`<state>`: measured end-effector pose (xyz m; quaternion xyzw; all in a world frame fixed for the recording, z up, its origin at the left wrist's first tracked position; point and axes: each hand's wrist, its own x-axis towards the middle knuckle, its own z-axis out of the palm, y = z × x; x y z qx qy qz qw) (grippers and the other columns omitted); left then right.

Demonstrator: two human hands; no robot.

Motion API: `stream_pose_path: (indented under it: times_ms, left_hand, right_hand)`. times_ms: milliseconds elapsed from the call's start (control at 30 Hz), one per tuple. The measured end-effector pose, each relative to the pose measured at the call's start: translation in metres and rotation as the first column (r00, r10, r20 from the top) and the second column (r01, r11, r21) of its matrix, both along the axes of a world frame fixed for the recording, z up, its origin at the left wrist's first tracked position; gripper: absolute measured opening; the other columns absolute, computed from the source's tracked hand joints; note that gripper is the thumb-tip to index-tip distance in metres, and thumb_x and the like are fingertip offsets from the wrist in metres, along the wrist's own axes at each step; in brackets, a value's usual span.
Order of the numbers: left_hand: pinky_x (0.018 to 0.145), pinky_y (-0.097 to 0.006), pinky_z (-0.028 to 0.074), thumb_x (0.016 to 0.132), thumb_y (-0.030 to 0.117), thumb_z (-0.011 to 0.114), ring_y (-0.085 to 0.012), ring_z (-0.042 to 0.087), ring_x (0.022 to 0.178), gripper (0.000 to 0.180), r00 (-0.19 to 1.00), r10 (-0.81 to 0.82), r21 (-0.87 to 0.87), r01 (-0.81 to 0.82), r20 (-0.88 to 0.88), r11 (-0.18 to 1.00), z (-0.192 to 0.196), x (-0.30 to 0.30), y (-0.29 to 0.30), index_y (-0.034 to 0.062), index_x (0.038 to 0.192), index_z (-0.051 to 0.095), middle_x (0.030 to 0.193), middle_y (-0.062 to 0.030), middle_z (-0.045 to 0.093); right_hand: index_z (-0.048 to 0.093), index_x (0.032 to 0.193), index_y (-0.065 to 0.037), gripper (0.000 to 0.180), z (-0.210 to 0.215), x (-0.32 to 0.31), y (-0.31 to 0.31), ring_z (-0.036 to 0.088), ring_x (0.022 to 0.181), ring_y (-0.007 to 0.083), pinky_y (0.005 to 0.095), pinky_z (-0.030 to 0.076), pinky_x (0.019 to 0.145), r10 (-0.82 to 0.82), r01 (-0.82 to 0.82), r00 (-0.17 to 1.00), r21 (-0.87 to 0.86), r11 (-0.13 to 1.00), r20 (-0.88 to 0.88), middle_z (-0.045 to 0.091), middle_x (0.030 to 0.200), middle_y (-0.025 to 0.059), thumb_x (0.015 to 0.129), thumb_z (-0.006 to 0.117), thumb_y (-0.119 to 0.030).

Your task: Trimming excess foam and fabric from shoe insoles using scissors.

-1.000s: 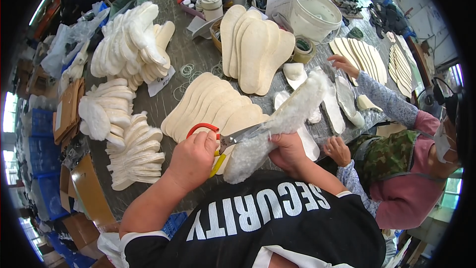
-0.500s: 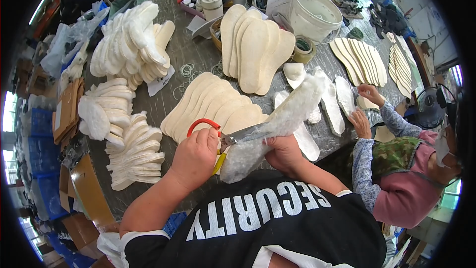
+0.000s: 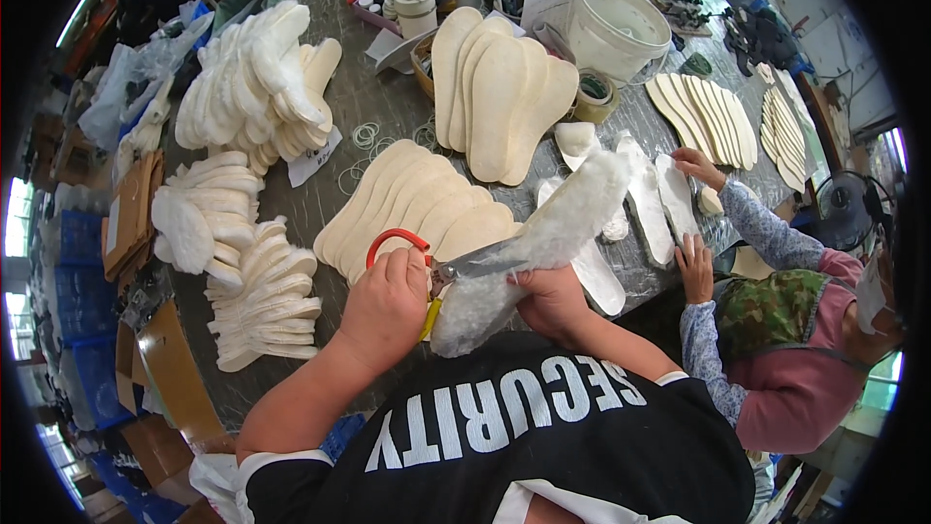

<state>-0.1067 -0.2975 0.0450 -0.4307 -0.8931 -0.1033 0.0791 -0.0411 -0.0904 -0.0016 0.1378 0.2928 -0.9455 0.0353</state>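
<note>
My view: left hand [image 3: 383, 306] has its fingers closed on the scissors with red and yellow plastic handles and steel blades [image 3: 444, 275]; the thumb is mostly hidden. Right hand [image 3: 553, 303] grips the long white fluffy insole-shaped piece [image 3: 567, 223] at its near edge, around mid-length, thumb on top; can't see all the fingertips underneath.

Piece is off the table, slanting from near the shirt up and away to the right. I'd read that mid-grip as balancing both ends and steadying the fluff against the blades, which lie across it. Can't tell how far apart the blades are; fluff hides part.

Cream flat sole-shaped sheets [image 3: 417, 204] sit fanned just beyond the scissors, probably so single edges lift easily. White fluffy soles [image 3: 257, 88] are heaped at far left, likely to keep the middle workable.
</note>
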Motion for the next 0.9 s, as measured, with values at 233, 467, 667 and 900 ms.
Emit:
stream_pose_path:
  times_ms: [233,467,667,900]
  left_hand:
    - [0.06,-0.033,0.052,0.085,0.009,0.054,-0.0264,0.06,0.077,0.023,0.997,0.002,-0.007,-0.002,0.079,1.0,-0.007,0.007,-0.006,-0.0065,0.101,0.053,0.087,-0.0161,0.056]
    - [0.063,-0.034,0.052,0.083,0.012,0.058,-0.0284,0.061,0.072,0.025,1.0,0.009,0.059,-0.009,0.001,0.998,-0.008,0.002,0.001,-0.0054,0.1,0.054,0.081,-0.0131,0.058]
    - [0.064,-0.031,0.052,0.083,0.005,0.062,-0.0227,0.062,0.073,0.025,0.94,-0.059,0.279,-0.04,0.335,0.959,-0.005,0.006,-0.005,-0.0032,0.104,0.053,0.083,-0.0126,0.059]
    - [0.068,-0.025,0.05,0.084,0.005,0.065,-0.0136,0.06,0.069,0.02,0.417,-0.19,0.447,-0.693,0.889,0.566,0.005,0.014,0.0,-0.0007,0.101,0.056,0.085,-0.0078,0.061]
  right_hand:
    - [0.051,0.116,-0.003,0.048,0.007,-0.001,-0.001,0.06,0.104,0.0259,0.0395,0.047,0.093,0.0,-0.001,0.998,0.003,1.0,0.066,0.062,0.108,0.0099,0.073,0.063,0.013]
    - [0.052,0.116,-0.004,0.049,0.001,0.001,-0.002,0.059,0.104,0.0245,0.0373,0.046,0.093,0.006,-0.011,0.998,0.061,0.998,0.07,0.061,0.108,0.009,0.072,0.063,0.015]
    - [0.053,0.114,-0.003,0.045,0.002,0.002,-0.001,0.058,0.105,0.0258,0.0401,0.045,0.095,-0.024,0.018,0.998,0.088,0.996,0.066,0.062,0.108,0.0098,0.073,0.067,0.009]
    - [0.057,0.1,-0.008,0.021,-0.019,0.003,0.017,0.059,0.101,0.0239,0.0398,0.048,0.089,0.125,0.081,0.863,0.379,0.922,-0.489,0.061,0.104,0.0128,0.083,0.069,-0.008]
